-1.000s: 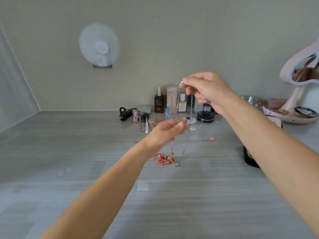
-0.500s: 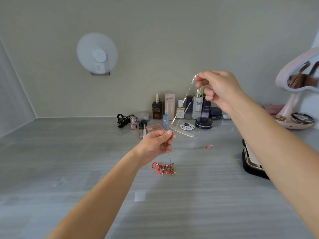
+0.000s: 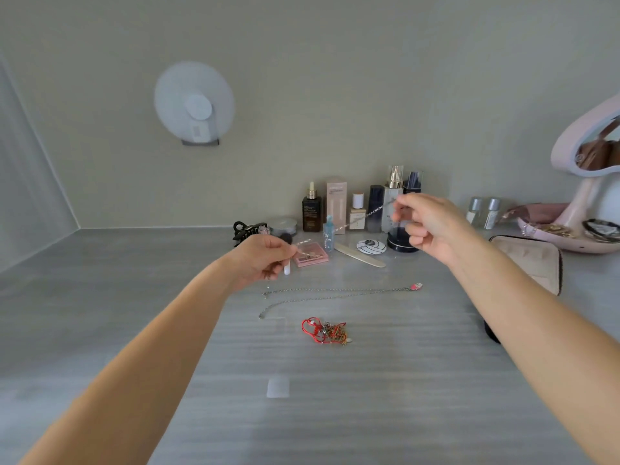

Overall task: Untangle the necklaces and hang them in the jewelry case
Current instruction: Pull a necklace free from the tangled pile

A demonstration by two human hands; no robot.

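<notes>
A silver chain [image 3: 349, 223] was pinched between the curled fingers of the left hand [image 3: 263, 260] and the right hand [image 3: 432, 226] and stretched in the air. It was judged light, limp and easily snagged, and best gripped near its ends. Below the fingers lay a second necklace [image 3: 335, 292] and a red tangle [image 3: 324, 332]. The jewelry case [image 3: 533, 263] stood beside the right forearm, with open table [image 3: 134, 297] left of the hands.

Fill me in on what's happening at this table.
A person is sorting necklaces. The left hand and right hand each pinch one end of a silver chain, stretched between them in the air above the table. Below, a necklace with a pink pendant lies spread out flat, and a red tangle of cord and chain sits nearer the person, not yet separated. The jewelry case lies to the right, partly hidden by the right arm.
</notes>
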